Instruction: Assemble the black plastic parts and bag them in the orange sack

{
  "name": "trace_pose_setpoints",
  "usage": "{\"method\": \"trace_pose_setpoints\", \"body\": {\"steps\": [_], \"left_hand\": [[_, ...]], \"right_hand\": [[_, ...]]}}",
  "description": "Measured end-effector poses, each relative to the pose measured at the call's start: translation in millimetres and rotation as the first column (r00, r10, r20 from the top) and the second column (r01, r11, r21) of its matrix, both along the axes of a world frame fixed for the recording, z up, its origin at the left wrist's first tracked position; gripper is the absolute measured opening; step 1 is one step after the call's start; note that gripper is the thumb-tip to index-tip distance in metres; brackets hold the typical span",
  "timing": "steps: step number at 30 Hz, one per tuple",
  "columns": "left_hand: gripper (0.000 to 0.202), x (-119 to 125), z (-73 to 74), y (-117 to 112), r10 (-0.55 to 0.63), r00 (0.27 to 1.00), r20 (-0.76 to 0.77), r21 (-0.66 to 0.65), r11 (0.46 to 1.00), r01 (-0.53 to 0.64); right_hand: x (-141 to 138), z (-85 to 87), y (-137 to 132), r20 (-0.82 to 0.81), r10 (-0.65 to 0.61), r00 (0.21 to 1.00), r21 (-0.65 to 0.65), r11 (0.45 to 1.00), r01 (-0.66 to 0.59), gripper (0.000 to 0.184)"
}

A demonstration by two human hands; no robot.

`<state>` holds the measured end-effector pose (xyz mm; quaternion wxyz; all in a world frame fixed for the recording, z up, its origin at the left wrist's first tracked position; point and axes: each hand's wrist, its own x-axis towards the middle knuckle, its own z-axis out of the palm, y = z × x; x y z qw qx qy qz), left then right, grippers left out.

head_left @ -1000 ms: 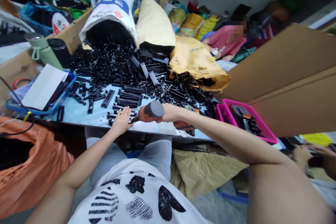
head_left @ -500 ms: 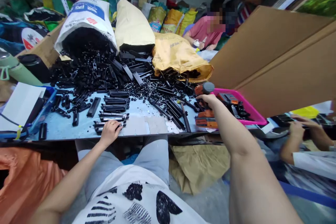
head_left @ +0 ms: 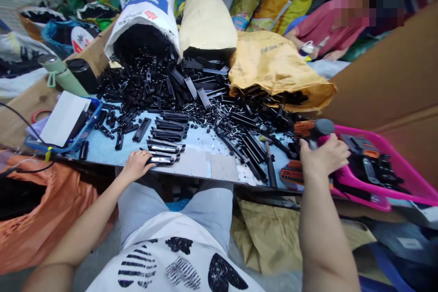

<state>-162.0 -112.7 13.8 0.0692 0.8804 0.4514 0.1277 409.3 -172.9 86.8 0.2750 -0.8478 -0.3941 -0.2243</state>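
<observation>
My left hand (head_left: 137, 165) is at the table's front edge, its fingers closed around the left end of the nearest long black plastic part (head_left: 162, 160). That part lies at the near end of a row of similar black parts (head_left: 171, 134). On the right, my right hand (head_left: 323, 157) is over the near side of an orange-and-black power drill (head_left: 304, 128), beside the pink basket. Its thumb and fingers are spread, and it does not grip the drill. The drill's orange battery base (head_left: 290, 173) shows left of my wrist. A hammer (head_left: 270, 164) lies left of the drill.
Sacks (head_left: 145, 18) spill black parts and screws across the back of the table. The pink basket (head_left: 362, 130) holds another tool and black pieces. A blue tray (head_left: 97, 112), a green bottle (head_left: 65, 73) and a black cup (head_left: 82, 75) stand left. Behind, a person in pink (head_left: 335, 23) sits near cardboard.
The view has turned to the right. My right hand has come off the drill and spread its fingers next to the pink basket. My left hand has shifted to the near part's left end.
</observation>
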Motion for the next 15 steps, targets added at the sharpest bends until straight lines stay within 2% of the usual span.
{"method": "trace_pose_setpoints", "body": {"steps": [1,2,3,5,7,8,10,13,15], "left_hand": [[0.033,1,3.4,1,-0.013,1.000,0.015,-0.037,0.999,0.014],[0.033,4,7.8,3,-0.018,0.999,0.043,-0.076,0.997,0.021],[0.033,7,13.0,3,-0.019,0.996,0.083,-0.118,0.993,0.028],[0.033,16,25.5,4,-0.011,0.985,0.173,-0.192,0.980,0.045],[0.033,22,39.1,3,-0.011,0.968,0.252,-0.225,0.972,0.070],[0.032,25,45.7,2,-0.019,0.959,0.282,-0.220,0.972,0.084],[0.030,28,56.8,-2,-0.047,0.945,0.325,-0.177,0.978,0.109],[0.028,32,66.2,-9,-0.104,0.930,0.352,-0.071,0.988,0.137],[0.028,35,67.6,-15,-0.134,0.925,0.355,-0.016,0.989,0.150]], "right_hand": [[-21,-3.7,0,0.007,0.042,0.999,0.043,0.998,-0.042,0.057],[-47,-7.9,1,-0.005,0.148,0.989,0.063,0.987,-0.148,0.051],[-76,-12.9,2,-0.047,0.300,0.953,0.078,0.952,-0.296,0.045],[-138,-26.1,5,-0.234,0.560,0.795,0.136,0.828,-0.543,0.037],[-197,-43.0,8,-0.429,0.683,0.591,0.241,0.717,-0.654,0.035],[-222,-52.0,9,-0.525,0.701,0.483,0.304,0.684,-0.663,0.036],[-262,-68.9,11,-0.693,0.671,0.264,0.418,0.672,-0.612,0.037],[-297,-86.0,13,-0.840,0.538,-0.068,0.511,0.742,-0.435,0.048],[-309,-91.0,12,-0.848,0.451,-0.280,0.526,0.785,-0.328,0.057]]}}
